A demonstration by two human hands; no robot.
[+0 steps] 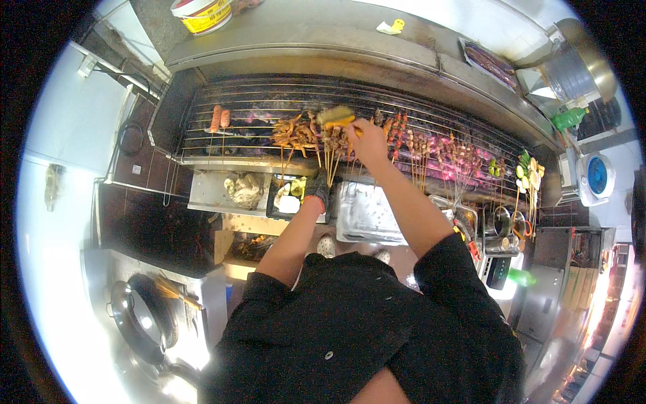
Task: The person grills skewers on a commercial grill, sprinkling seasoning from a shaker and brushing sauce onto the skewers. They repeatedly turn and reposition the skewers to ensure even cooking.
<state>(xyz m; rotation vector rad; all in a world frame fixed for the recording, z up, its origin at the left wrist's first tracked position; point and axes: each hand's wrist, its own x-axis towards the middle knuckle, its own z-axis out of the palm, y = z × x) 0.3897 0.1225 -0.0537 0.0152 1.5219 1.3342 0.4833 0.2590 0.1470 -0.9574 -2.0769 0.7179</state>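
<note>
My right hand (370, 144), bare, grips the yellow handle of a wide basting brush (337, 116). The brush's pale bristles are blurred and lie over the upper ends of the meat skewers (333, 139) on the long charcoal grill (242, 93). Down at the grill's front edge, my left hand (318, 186) wears a dark glove with a red cuff. It appears closed around the gathered stick ends of a bunch of these skewers, though its fingers are hard to make out. Just left of the brush lie browned skewers (292, 134), several in a heap.
Two sausages (220, 119) lie at the grill's left. Red skewers (397, 132), more meat skewers (449, 151) and vegetable skewers (529, 174) lie to the right, over glowing coals. In front stand a metal tray (371, 214) and a black container (275, 199). A bucket (202, 16) sits on the back ledge.
</note>
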